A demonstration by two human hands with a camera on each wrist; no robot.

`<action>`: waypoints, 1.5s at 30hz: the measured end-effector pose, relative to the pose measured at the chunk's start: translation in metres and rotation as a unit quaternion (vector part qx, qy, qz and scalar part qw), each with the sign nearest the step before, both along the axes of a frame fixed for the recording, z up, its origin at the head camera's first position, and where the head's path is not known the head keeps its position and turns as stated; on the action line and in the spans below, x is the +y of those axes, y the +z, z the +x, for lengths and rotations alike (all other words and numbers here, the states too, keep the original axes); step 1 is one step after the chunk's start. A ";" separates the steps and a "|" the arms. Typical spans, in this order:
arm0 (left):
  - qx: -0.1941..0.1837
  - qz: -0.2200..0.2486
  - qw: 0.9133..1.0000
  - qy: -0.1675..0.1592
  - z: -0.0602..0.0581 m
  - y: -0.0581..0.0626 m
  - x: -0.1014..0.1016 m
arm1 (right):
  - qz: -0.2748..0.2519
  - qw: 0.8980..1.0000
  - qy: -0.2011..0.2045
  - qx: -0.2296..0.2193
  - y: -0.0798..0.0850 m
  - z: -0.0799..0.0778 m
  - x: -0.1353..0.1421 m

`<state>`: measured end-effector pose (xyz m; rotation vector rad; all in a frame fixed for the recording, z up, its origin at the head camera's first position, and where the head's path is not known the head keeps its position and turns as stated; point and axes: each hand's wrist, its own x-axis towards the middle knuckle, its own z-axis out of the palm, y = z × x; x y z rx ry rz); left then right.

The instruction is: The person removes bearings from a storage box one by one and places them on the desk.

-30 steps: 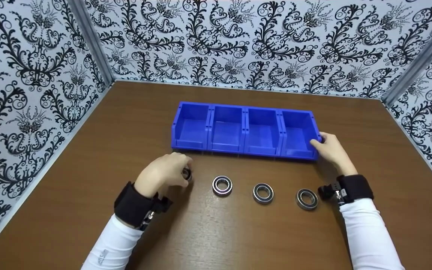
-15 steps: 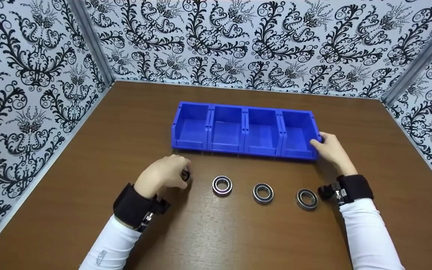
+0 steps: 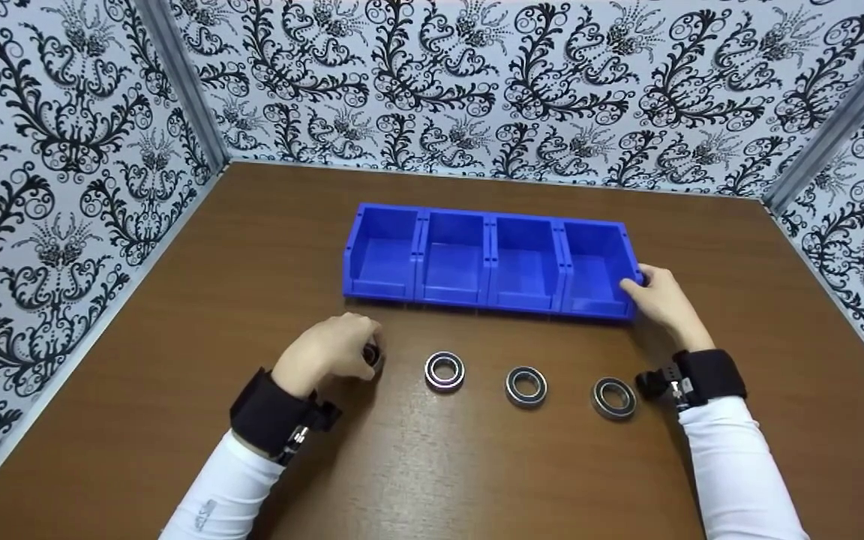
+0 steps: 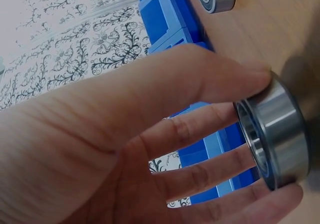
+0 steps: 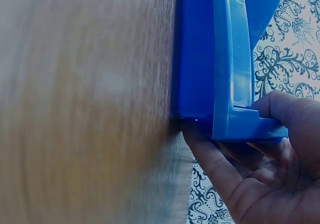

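Note:
My left hand (image 3: 331, 346) pinches a ball bearing (image 4: 280, 134) between thumb and fingers, just in front of the blue bin's left end. In the left wrist view the thumb lies on the ring's upper edge and a fingertip on its lower edge. From the head view most of that ring is hidden by the fingers. At the other end, my right hand (image 3: 663, 301) grips the right side wall of the blue divided bin (image 3: 488, 300), thumb over the rim and fingers on the outside. All its compartments show bare blue floors.
Three more bearings lie flat in a row on the brown table (image 3: 432, 480): a left one (image 3: 445, 382), a middle one (image 3: 526, 400) and a right one (image 3: 614, 412), near the right wrist. Patterned wall panels (image 3: 477, 90) border the table behind and at the sides.
My left hand, with the bearing between its fingers, has shifted very slightly toward me. The right hand, the bin and the three lying bearings have stayed where they were.

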<state>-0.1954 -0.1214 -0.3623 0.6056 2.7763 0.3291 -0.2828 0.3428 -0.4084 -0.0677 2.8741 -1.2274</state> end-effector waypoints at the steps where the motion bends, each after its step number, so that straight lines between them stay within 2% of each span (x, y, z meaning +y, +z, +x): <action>1: 0.000 0.000 1.000 0.001 0.000 -0.001 0.000 | 0.000 1.000 -0.001 0.002 0.000 0.000 0.000; 14: 0.000 0.000 1.000 0.014 0.000 -0.004 -0.002 | -0.012 1.000 -0.002 0.013 0.001 0.002 -0.003; 29: 0.005 0.000 1.000 0.000 0.001 -0.007 -0.003 | -0.004 1.000 0.003 0.018 -0.002 0.001 -0.002; 39: 0.012 -0.001 1.000 0.023 0.004 -0.009 -0.002 | -0.001 1.000 0.003 0.015 -0.001 0.000 -0.002; 45: 0.024 -0.007 0.999 0.026 0.005 -0.012 -0.001 | -0.009 1.000 0.003 0.006 -0.001 0.000 -0.002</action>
